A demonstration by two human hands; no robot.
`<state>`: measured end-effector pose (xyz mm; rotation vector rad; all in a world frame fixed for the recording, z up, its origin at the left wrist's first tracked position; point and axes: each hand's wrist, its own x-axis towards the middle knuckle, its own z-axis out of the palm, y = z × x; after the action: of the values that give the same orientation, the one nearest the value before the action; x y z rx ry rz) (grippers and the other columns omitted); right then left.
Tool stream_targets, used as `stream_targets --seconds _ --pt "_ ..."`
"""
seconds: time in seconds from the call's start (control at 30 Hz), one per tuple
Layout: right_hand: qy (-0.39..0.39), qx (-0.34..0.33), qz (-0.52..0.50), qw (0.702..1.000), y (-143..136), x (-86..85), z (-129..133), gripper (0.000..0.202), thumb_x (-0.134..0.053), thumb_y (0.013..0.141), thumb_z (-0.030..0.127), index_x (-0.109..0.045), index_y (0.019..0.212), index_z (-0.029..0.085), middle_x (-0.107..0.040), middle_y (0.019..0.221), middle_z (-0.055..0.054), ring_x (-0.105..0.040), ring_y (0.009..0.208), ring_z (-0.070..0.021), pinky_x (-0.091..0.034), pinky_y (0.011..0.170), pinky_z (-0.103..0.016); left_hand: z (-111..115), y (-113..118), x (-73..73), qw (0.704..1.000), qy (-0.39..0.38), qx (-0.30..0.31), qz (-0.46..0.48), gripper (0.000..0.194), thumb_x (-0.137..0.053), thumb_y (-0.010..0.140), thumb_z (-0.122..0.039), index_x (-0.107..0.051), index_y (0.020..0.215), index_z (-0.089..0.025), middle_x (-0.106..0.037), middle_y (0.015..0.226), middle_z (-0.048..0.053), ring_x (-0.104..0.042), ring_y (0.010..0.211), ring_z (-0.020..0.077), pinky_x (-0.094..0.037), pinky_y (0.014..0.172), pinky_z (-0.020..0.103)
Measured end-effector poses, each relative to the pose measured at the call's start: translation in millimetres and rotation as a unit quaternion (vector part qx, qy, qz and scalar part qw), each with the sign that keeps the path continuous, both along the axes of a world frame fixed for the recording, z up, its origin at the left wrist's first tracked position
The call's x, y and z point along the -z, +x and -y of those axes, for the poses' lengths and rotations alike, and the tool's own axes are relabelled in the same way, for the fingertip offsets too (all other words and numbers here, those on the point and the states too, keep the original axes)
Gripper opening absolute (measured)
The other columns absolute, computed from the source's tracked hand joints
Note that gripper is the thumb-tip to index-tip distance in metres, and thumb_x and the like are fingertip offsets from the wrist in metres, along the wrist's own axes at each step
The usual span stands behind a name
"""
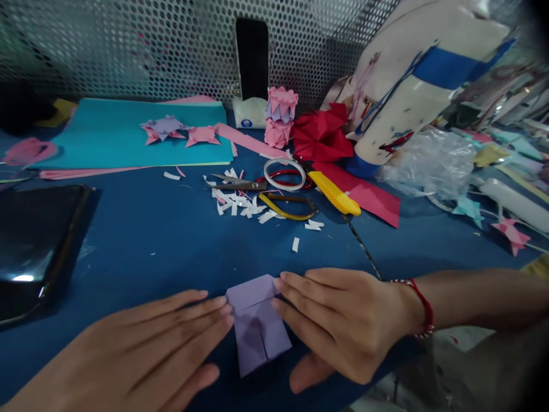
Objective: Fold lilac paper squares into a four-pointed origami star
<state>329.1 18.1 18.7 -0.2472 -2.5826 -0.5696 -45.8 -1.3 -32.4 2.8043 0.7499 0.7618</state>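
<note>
A folded piece of lilac origami paper (259, 320) lies on the blue table (171, 240) close to its front edge. It has a folded band across the top and a slit up the middle of its lower part. My left hand (141, 349) rests at its left side, fingers stretched out and fingertips touching the paper's edge. From the other side, my right hand (343, 320) touches the upper right edge with its fingertips, fingers extended and thumb apart. A red beaded bracelet (422, 309) circles the right wrist. Neither hand grips the paper.
Scissors (283, 200) lie among white paper scraps (235, 203), beside a yellow cutter (334, 191) and tape ring (285, 174). Blue paper sheets (111, 143) carry small origami pieces. A dark phone (38, 246) lies left; another phone (252, 60) stands behind. A white-and-blue cylinder (412, 109) leans right.
</note>
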Motion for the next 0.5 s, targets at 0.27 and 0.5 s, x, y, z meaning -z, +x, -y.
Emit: stream_targets --seconds 0.27,0.5 --pt "-0.028 -0.082 -0.139 0.986 -4.8 4.9 -10.7 0.030 -0.090 0.113 0.018 -0.097 0.088 0.031 -0.098 0.113 0.006 -0.085 0.103 -0.0143 -0.063 0.066 -0.027 -50.9 8.2 -32.9 0.996 0.050 0.049 -0.053 0.060 -0.045 0.131 -0.011 -0.070 0.182 -0.032 -0.077 0.185 -0.009 -0.074 0.169 0.0112 -0.029 0.158 0.025" --pt "-0.088 -0.086 -0.124 0.985 8.8 9.8 -45.1 0.040 -0.058 0.136 0.015 -0.091 0.113 0.018 -0.092 0.111 -0.006 -0.087 0.109 -0.0152 -0.068 0.088 -0.024 -52.6 6.3 -24.6 0.995 0.047 0.053 -0.075 0.075 -0.044 0.131 -0.010 -0.049 0.200 -0.039 -0.068 0.194 -0.006 -0.076 0.168 0.0129 -0.053 0.143 0.022"
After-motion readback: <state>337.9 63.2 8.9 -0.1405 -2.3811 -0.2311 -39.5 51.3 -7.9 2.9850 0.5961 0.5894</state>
